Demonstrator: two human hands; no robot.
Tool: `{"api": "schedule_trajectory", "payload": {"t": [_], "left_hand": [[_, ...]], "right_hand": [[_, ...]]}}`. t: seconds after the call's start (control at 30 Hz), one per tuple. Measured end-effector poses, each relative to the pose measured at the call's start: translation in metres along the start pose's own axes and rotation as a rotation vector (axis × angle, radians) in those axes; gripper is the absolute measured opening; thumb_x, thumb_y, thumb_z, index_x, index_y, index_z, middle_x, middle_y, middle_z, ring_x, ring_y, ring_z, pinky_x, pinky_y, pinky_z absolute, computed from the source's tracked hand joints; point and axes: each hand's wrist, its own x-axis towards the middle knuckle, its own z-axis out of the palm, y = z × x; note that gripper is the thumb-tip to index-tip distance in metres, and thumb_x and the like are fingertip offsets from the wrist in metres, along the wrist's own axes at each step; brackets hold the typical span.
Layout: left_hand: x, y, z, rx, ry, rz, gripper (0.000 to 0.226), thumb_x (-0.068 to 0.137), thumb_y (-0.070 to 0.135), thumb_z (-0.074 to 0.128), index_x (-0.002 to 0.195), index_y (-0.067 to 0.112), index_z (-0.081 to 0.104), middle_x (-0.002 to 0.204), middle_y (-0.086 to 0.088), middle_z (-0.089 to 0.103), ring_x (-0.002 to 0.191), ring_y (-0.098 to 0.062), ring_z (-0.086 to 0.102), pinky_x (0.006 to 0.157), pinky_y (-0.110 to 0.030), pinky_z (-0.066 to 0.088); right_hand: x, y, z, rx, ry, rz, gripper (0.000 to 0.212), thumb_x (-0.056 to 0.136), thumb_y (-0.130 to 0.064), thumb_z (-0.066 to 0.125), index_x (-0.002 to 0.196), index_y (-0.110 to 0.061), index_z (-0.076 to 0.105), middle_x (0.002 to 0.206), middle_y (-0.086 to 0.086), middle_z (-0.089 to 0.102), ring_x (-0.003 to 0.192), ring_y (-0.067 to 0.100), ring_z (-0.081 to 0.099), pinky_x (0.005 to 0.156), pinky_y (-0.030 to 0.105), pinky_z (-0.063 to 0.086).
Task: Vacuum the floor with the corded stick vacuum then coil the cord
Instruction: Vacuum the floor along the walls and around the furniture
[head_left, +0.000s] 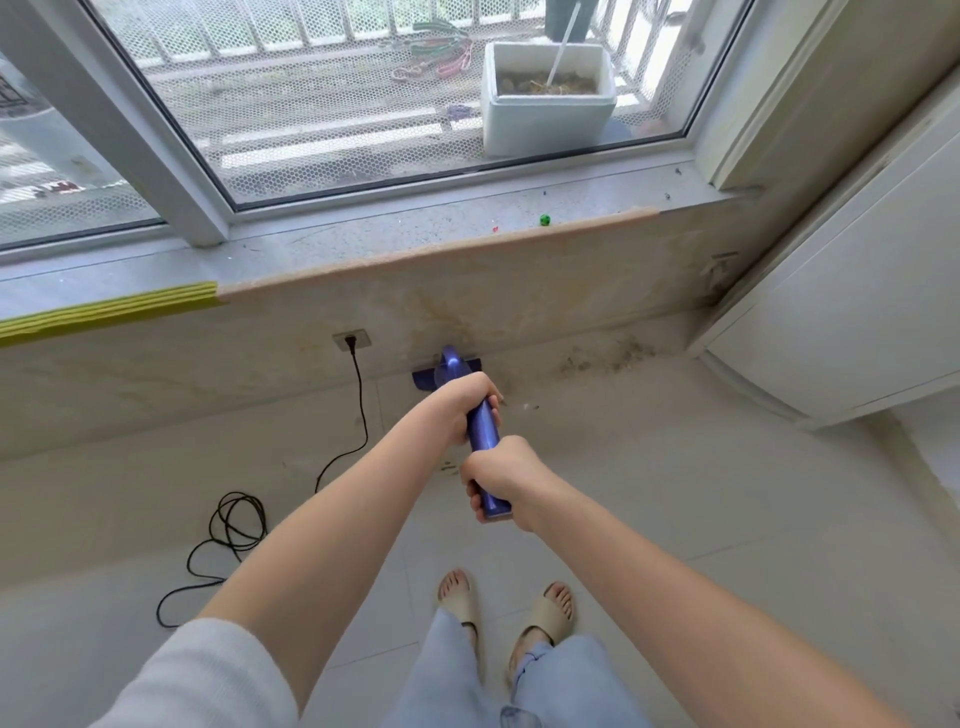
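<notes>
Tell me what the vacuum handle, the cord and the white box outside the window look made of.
Vacuum handle: glossy purple, a sheen along it; plastic or coated metal, can't tell.
Cord: black and flexible, lying in loose loops; likely rubber or plastic sheathing.
White box: thick matte white walls; looks like foam.

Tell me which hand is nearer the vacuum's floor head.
Left. The left hand grips the handle just behind the floor head; the right hand grips lower, at the handle's end.
</notes>
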Motion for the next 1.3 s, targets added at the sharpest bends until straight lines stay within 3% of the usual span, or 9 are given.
{"api": "schedule_trajectory", "payload": {"t": [0.47,0.73,0.9,1.07,1.3], "left_hand": [[0.005,-0.021,0.016,-0.001,0.028,0.028,0.016,0.085,0.002,0.04,0.074,0.013,0.037,0.04,0.004,0.039,0.038,-0.01,0.037,0.043,-0.016,0.036],[0.002,-0.034,0.034,-0.036,0.023,0.041,0.022,0.084,0.0,0.036,0.065,0.012,0.038,0.044,0.002,0.039,0.032,-0.01,0.036,0.04,-0.014,0.034],[-0.002,-0.026,0.031,-0.036,0.005,0.033,0.025,0.086,0.002,0.04,0.063,0.013,0.039,0.041,0.003,0.039,0.032,-0.009,0.036,0.043,-0.016,0.035],[0.003,-0.02,0.02,-0.038,0.022,0.053,0.024,0.086,0.002,0.04,0.066,0.014,0.039,0.038,0.005,0.038,0.034,-0.009,0.035,0.042,-0.015,0.034],[0.003,-0.015,0.017,-0.046,0.006,0.022,0.026,0.085,0.003,0.042,0.063,0.015,0.038,0.038,0.005,0.039,0.03,-0.01,0.037,0.049,-0.018,0.033]], "right_hand": [[0.01,0.028,-0.012,-0.067,0.039,0.016,0.027,0.082,0.005,0.049,0.109,-0.003,0.048,0.062,0.009,0.051,0.045,0.016,0.046,0.038,0.018,0.04],[-0.011,0.04,-0.025,-0.036,0.047,0.003,0.021,0.084,0.005,0.045,0.103,-0.003,0.047,0.063,0.009,0.049,0.044,0.015,0.044,0.037,0.017,0.039],[-0.011,0.028,-0.023,-0.034,0.042,0.015,0.011,0.084,0.006,0.045,0.086,-0.004,0.047,0.06,0.009,0.048,0.043,0.015,0.043,0.035,0.016,0.038],[0.004,0.024,-0.011,-0.059,0.059,0.015,0.024,0.084,0.004,0.046,0.107,-0.002,0.048,0.063,0.009,0.05,0.045,0.016,0.045,0.036,0.016,0.038],[-0.005,0.017,-0.016,-0.062,0.041,0.009,0.012,0.085,0.004,0.043,0.093,-0.003,0.048,0.06,0.008,0.047,0.044,0.014,0.042,0.036,0.014,0.037]]}}
